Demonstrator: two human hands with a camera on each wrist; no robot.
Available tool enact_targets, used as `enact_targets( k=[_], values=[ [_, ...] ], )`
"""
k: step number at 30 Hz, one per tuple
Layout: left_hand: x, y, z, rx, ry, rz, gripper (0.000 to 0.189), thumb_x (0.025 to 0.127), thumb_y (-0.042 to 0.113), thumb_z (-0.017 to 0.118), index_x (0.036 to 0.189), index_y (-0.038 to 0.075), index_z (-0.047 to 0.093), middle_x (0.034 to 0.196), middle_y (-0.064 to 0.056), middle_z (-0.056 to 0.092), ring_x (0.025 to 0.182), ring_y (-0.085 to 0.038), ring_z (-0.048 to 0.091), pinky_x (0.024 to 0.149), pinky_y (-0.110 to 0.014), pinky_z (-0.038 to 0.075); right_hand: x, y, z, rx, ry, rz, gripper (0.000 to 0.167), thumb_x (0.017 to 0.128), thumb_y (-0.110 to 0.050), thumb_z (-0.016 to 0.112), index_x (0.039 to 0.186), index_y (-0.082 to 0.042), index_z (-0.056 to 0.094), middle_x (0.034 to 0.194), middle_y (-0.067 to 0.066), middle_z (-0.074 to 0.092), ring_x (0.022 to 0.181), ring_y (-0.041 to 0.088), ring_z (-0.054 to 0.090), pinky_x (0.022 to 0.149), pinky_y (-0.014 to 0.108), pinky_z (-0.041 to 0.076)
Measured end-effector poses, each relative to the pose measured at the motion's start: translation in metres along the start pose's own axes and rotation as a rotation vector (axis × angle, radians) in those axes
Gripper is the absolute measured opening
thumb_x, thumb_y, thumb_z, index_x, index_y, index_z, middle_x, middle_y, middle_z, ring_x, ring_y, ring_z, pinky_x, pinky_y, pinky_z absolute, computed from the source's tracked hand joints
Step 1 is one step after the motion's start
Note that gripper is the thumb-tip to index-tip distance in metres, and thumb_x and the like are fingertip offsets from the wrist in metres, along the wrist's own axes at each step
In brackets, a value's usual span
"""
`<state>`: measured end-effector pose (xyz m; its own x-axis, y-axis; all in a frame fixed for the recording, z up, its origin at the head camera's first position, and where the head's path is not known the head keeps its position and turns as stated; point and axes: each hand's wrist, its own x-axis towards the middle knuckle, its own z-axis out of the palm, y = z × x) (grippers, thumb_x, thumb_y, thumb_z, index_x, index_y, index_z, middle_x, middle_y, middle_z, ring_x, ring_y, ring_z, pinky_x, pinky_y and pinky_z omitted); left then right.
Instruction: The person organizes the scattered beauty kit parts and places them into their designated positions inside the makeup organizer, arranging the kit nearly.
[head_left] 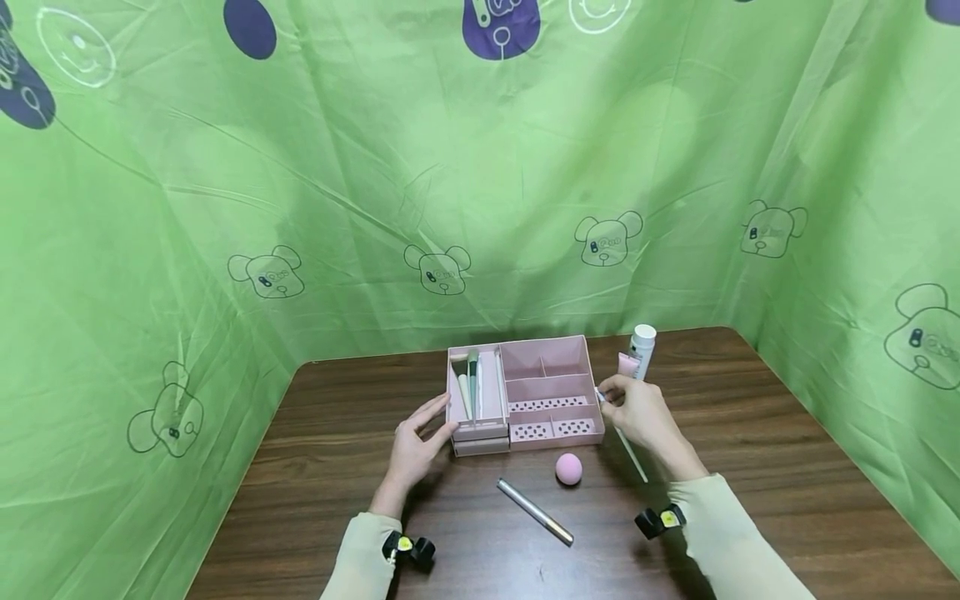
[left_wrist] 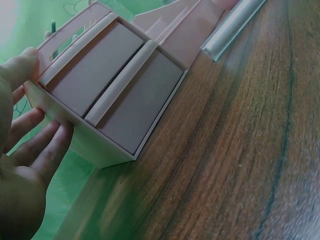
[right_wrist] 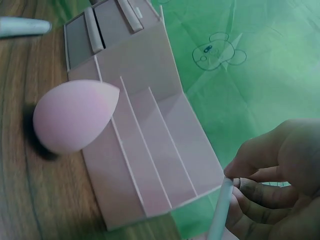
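Note:
My left hand [head_left: 412, 446] rests on the front left corner of a pink makeup organizer [head_left: 592, 425], thumb at the top edge and fingers along the side wall. At the organizer's right side, my right hand [head_left: 641, 412] pinches a slim, pale makeup brush [head_left: 632, 457] between thumb and fingers. Its handle slants down toward the table, and the fingers partly hide its upper end. Several makeup brushes [head_left: 471, 385] lie in the organizer's left top tray. In the right wrist view, the pale handle [right_wrist: 220, 212] shows below my fingertips.
A pink egg-shaped makeup sponge [head_left: 568, 469] sits in front of the organizer, with a silver tube [head_left: 534, 512] lying nearer me. Behind my right hand stand a white bottle [head_left: 642, 340] and a pink tube [head_left: 627, 364]. Green cloth [head_left: 480, 192] hangs around the wooden table [head_left: 315, 500].

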<state>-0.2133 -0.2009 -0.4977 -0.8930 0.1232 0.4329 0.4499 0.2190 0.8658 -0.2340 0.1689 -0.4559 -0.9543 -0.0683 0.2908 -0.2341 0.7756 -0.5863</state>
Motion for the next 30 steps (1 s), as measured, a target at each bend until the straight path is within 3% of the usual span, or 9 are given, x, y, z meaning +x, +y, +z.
enact_targets(
  k=[17,30],
  values=[
    [0.000,0.000,0.000,0.012,0.007,-0.007,0.045,0.087,0.005,0.072,0.129,-0.007,0.059,0.136,-0.024,0.056,0.127,-0.036,0.052,0.100,-0.018,0.047,0.021,-0.027,0.009,0.070,-0.007,-0.012,0.021,0.074,0.000,0.065,0.095,-0.005,0.070,0.080,0.005,0.070,0.071,0.015,0.063,0.064,0.027,0.054],
    [0.001,0.000,0.000,-0.003,-0.010,-0.036,0.045,0.088,0.007,0.071,0.130,-0.006,0.058,0.138,-0.022,0.055,0.129,-0.033,0.051,0.101,-0.022,0.047,0.031,-0.047,0.017,0.056,-0.004,-0.043,0.022,0.073,-0.002,0.066,0.094,-0.007,0.071,0.078,0.002,0.071,0.070,0.013,0.063,0.065,0.029,0.053]
  ],
)
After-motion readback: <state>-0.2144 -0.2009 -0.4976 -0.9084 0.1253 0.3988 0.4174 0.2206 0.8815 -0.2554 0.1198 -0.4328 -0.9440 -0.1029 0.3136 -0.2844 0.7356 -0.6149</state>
